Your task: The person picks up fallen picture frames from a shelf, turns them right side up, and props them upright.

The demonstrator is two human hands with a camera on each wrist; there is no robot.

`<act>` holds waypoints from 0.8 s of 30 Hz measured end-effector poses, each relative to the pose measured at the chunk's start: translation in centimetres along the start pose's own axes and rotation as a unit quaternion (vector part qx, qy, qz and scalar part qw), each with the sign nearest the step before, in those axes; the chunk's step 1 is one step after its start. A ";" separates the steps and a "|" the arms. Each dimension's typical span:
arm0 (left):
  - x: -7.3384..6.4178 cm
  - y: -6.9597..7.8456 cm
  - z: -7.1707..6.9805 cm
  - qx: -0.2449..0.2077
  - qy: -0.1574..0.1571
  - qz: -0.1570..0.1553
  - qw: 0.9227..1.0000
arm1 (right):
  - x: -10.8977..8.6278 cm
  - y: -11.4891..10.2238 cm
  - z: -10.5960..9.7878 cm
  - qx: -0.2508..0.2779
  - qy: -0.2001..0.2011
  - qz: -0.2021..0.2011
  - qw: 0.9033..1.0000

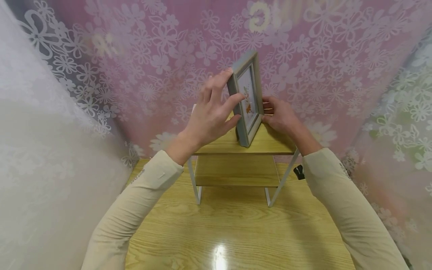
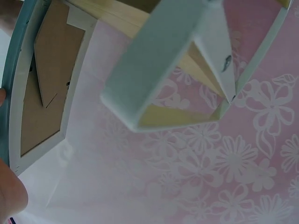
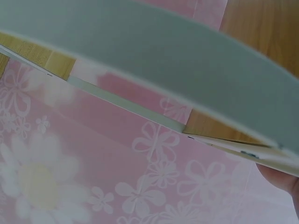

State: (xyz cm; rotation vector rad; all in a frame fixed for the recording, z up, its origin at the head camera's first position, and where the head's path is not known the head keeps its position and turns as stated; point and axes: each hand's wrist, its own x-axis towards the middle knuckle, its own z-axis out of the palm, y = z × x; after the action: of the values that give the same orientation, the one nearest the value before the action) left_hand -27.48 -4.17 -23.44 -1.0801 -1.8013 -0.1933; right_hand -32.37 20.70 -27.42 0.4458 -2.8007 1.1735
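A grey-framed picture frame (image 1: pixel 250 101) stands tilted on the wooden top (image 1: pixel 216 144) of a small two-tier shelf, its drawing of an orange and green figure facing right. My left hand (image 1: pixel 210 108) holds its left side, with one fingertip at the upper corner and the thumb over the front. At the lower right edge, my right hand (image 1: pixel 281 114) pinches the frame, some of its fingers partly hidden. In the left wrist view the frame's brown back board (image 2: pixel 53 51) shows, with a stand flap on it. The right wrist view catches only a bit of the right hand (image 3: pixel 280 179).
White metal legs (image 1: pixel 193 180) carry the shelf, with a lower wooden board (image 1: pixel 236 170) beneath the top. A small black object (image 1: pixel 299 172) lies on the wood-grain floor (image 1: pixel 236 228) by the right leg. Flower-patterned pink curtain (image 1: pixel 168 75) hangs close behind, with pale curtains at both sides.
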 end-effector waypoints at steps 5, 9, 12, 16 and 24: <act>0.5 0.6 0.1 0.008 0.001 0.007 1.000 | 0.1 -0.1 0.0 0.005 0.001 0.010 1.000; 0.8 1.1 0.2 0.018 -0.009 0.012 1.000 | 0.0 0.0 -0.1 0.013 0.004 0.011 1.000; 1.1 1.5 0.2 0.029 -0.015 0.020 0.999 | -0.1 -0.1 -0.1 0.012 0.007 0.009 1.000; 1.6 2.0 0.3 0.043 -0.018 0.038 0.998 | -0.1 0.0 -0.1 0.007 0.009 0.004 1.000; 2.6 2.8 0.7 0.074 -0.012 0.065 0.995 | -0.3 0.4 -0.3 0.030 0.004 -0.011 0.999</act>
State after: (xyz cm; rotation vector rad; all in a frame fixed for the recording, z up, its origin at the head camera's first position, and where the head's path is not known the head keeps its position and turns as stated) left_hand -26.17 -0.65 -22.57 -1.0920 -1.7316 0.0312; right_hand -32.24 21.28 -27.52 0.4724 -2.7530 1.2534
